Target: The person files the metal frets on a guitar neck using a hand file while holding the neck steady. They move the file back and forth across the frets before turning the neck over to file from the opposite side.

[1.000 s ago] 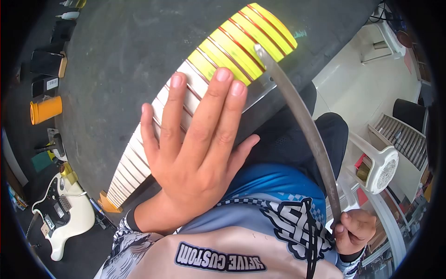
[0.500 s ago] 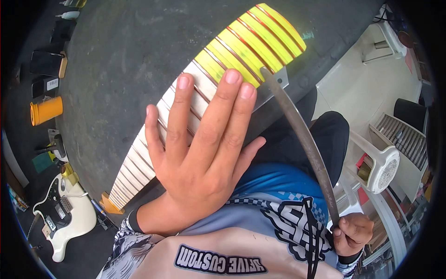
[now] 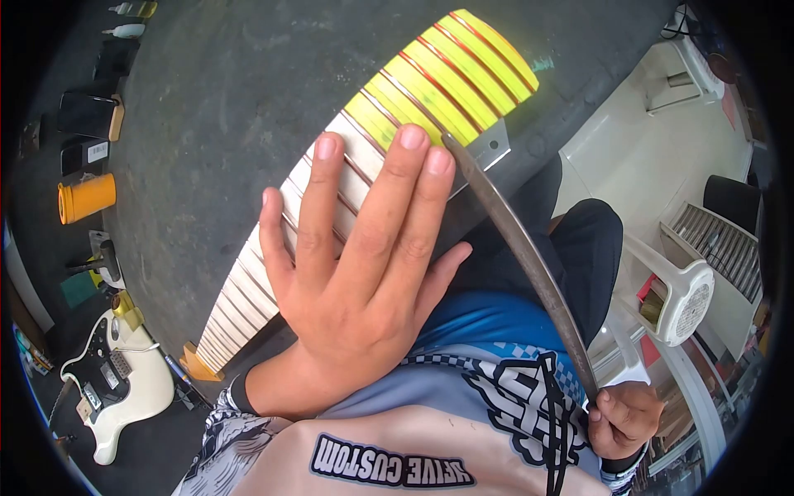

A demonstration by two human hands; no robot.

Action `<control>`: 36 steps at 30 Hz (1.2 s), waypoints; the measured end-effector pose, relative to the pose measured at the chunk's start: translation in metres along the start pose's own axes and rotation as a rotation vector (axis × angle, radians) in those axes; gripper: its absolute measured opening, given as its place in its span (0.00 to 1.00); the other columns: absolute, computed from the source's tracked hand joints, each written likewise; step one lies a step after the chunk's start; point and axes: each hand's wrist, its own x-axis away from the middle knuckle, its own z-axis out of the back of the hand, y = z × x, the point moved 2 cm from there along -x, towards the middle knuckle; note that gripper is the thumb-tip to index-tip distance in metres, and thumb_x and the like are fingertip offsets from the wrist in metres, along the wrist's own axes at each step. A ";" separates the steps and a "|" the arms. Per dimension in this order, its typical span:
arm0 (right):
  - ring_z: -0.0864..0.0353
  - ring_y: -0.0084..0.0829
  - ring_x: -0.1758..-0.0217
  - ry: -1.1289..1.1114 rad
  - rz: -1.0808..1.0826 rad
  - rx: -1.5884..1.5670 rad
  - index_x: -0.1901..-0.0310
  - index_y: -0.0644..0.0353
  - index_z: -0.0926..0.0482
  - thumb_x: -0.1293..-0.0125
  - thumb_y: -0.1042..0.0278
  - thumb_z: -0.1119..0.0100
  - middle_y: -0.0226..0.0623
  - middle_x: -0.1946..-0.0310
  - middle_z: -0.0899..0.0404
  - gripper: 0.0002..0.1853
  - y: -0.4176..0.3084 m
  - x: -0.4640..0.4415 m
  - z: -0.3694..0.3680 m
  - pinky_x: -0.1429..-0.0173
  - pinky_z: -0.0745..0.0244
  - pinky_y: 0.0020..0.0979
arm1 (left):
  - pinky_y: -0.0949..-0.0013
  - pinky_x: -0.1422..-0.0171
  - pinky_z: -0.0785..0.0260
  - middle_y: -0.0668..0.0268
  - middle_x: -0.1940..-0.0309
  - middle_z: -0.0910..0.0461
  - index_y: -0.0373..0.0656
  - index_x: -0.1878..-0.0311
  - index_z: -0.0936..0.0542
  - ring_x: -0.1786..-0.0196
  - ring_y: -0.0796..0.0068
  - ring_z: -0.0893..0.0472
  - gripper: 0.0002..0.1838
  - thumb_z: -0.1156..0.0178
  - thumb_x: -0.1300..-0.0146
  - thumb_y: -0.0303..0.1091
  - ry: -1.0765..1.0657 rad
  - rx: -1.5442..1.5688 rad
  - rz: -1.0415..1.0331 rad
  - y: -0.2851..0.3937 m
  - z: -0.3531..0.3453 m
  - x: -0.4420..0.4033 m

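Note:
A guitar neck (image 3: 240,285) with metal frets lies slantwise across the dark bench. Yellow tape (image 3: 463,66) covers the wood between the frets at its wide far end. My left hand (image 3: 356,273) rests on the frets with its fingers spread flat, hiding the middle of the neck. Low on the right, my right hand (image 3: 624,420) is closed around the lower end of a long metal file (image 3: 538,269). The tip of the file touches or sits just over the near edge of the taped part, beside my left fingertips. A light plate with a hole (image 3: 494,145) shows under that edge.
An orange block (image 3: 197,364) sits at the neck's narrow end. Along the left lie an orange container (image 3: 88,198), a hammer (image 3: 102,261) and a white guitar body (image 3: 124,384). A white plastic chair (image 3: 674,289) stands to the right.
The file's tip has slid left and slightly toward me along the neck's edge. My right hand has shifted a little left with it. My left hand stays in place.

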 end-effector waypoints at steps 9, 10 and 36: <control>0.24 0.30 0.82 -0.050 0.005 0.202 0.44 0.55 0.14 0.43 0.78 0.36 0.36 0.80 0.20 0.22 -0.024 -0.036 -0.001 0.73 0.29 0.27 | 0.49 0.23 0.47 0.61 0.30 0.25 0.44 0.30 0.24 0.25 0.49 0.31 0.41 0.29 0.44 0.57 -0.010 0.006 0.010 0.000 0.002 0.000; 0.24 0.31 0.82 -0.044 0.020 0.200 0.45 0.56 0.14 0.44 0.79 0.36 0.36 0.80 0.20 0.23 -0.028 -0.048 -0.007 0.73 0.29 0.28 | 0.49 0.23 0.47 0.61 0.30 0.25 0.44 0.31 0.24 0.25 0.49 0.31 0.42 0.29 0.44 0.57 -0.013 0.008 0.009 0.000 0.002 0.000; 0.25 0.30 0.84 -0.116 0.048 0.299 0.47 0.61 0.14 0.48 0.80 0.37 0.37 0.82 0.22 0.23 -0.064 -0.127 -0.022 0.75 0.32 0.27 | 0.43 0.21 0.51 0.62 0.32 0.23 0.45 0.33 0.22 0.26 0.47 0.30 0.36 0.33 0.39 0.57 -0.033 0.074 0.017 -0.004 0.003 0.001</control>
